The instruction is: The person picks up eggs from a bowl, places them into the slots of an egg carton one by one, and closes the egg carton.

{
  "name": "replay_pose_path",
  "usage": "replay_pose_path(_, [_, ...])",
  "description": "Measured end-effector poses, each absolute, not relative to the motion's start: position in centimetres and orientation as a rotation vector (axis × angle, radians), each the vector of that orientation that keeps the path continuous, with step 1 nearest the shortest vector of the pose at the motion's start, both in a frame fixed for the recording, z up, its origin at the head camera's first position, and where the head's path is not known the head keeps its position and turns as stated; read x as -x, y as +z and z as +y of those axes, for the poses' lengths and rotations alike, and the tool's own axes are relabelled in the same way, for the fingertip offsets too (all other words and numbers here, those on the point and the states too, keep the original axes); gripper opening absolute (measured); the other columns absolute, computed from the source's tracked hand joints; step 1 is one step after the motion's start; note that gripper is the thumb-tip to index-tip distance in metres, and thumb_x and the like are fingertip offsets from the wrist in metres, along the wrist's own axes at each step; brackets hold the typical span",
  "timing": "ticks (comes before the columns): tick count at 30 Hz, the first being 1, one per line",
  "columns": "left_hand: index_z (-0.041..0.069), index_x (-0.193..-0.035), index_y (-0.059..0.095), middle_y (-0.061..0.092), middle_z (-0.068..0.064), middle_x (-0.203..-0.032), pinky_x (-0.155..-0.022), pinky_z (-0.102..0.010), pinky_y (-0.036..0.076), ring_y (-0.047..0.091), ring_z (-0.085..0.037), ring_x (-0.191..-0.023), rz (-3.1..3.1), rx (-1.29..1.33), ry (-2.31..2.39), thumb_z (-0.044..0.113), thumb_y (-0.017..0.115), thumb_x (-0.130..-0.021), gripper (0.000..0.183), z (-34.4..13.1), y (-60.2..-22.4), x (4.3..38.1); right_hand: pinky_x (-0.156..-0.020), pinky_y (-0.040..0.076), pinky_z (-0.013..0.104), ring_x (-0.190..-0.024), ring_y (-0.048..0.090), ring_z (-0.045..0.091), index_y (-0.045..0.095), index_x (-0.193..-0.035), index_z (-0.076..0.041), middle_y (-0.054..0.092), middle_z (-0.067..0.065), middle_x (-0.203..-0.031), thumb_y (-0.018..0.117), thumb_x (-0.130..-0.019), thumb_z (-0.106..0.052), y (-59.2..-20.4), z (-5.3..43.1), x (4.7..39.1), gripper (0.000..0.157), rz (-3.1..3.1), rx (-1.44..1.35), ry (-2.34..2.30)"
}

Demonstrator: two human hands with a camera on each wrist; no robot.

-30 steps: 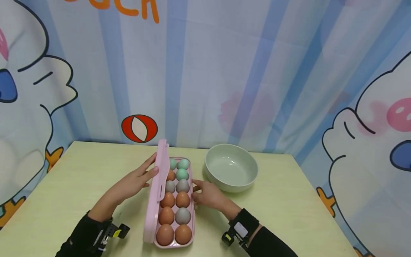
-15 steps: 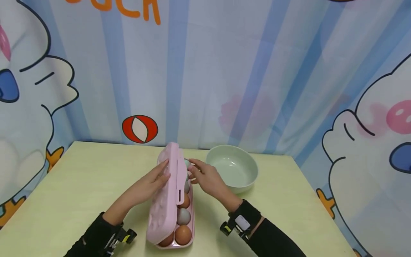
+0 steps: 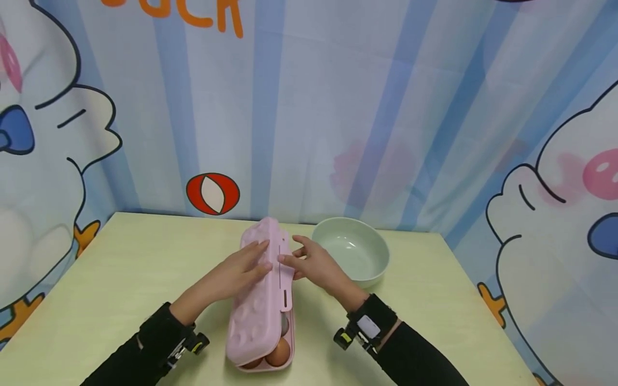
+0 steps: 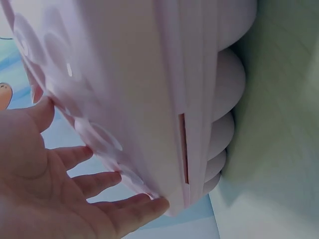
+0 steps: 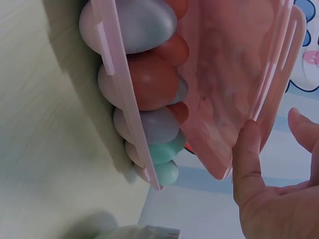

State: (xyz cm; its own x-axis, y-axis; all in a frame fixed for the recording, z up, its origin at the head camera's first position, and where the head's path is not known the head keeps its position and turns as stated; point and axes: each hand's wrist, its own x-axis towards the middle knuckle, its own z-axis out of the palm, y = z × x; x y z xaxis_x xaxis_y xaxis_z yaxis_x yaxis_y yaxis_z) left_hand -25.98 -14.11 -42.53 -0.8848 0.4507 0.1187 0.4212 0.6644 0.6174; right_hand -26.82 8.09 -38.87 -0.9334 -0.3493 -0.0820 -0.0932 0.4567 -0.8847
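Observation:
A pink egg carton (image 3: 251,327) stands lengthwise on the table, its lid tilted over the tray and partly raised along the right side. My left hand (image 3: 236,274) lies on top of the bumpy lid (image 4: 114,64) with fingers spread. On the other side, my right hand (image 3: 319,266) has a fingertip against the lid's latch edge, the other fingers apart from it. Under the lid, the right wrist view shows brown eggs (image 5: 154,82), grey eggs (image 5: 147,27) and green eggs (image 5: 168,149) in the cups. From the head, a brown egg (image 3: 279,352) shows at the near end.
A pale green bowl (image 3: 352,249) stands close behind my right hand, to the right of the carton. The light table (image 3: 159,252) ends at a striped blue cartoon curtain (image 3: 309,107). Both wrists wear black camera straps (image 3: 376,319).
The lid has swung from upright down over the eggs to the right, my left hand moving with it. My right hand has gone from the tray's side up to the lid's edge.

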Motion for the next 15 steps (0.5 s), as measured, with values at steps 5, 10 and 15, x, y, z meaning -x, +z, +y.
replay_pose_path(5, [0.011, -0.154, 0.032, 0.028, -0.023, -0.155, -0.104, -0.066, 0.031, 0.033, -0.045, -0.137, 2.861, -0.719, 0.868, 0.051, 0.046, -0.100, 0.068, -13.5, -42.5, 26.5, -0.073, 0.058, 0.036, -0.074, 0.067, 0.021, 0.025, -0.153, -0.004, 0.059, 0.015, -0.112, 0.075, -0.087, -0.036, -39.5, 8.2, 26.8, 0.089, 2.431, 0.304, -1.465])
replay_pose_path(10, [0.011, -0.152, 0.036, 0.032, -0.025, -0.153, -0.104, -0.065, 0.032, 0.036, -0.048, -0.134, 2.894, -0.713, 0.771, 0.048, 0.049, -0.100, 0.065, -12.7, -42.3, 26.5, -0.069, 0.058, 0.036, -0.075, 0.065, 0.020, 0.023, -0.153, -0.002, 0.057, 0.016, -0.110, 0.078, -0.085, -0.032, -40.3, 8.5, 26.6, 0.093, 2.462, 0.323, -1.434])
replay_pose_path(15, [0.015, -0.151, 0.041, 0.036, -0.023, -0.151, -0.104, -0.065, 0.033, 0.037, -0.050, -0.132, 2.914, -0.681, 0.681, 0.041, 0.055, -0.099, 0.060, -12.0, -42.3, 26.5, -0.070, 0.057, 0.038, -0.076, 0.064, 0.020, 0.015, -0.155, -0.003, 0.055, 0.017, -0.112, 0.081, -0.081, -0.033, -41.3, 8.7, 26.3, 0.103, 2.486, 0.316, -1.388])
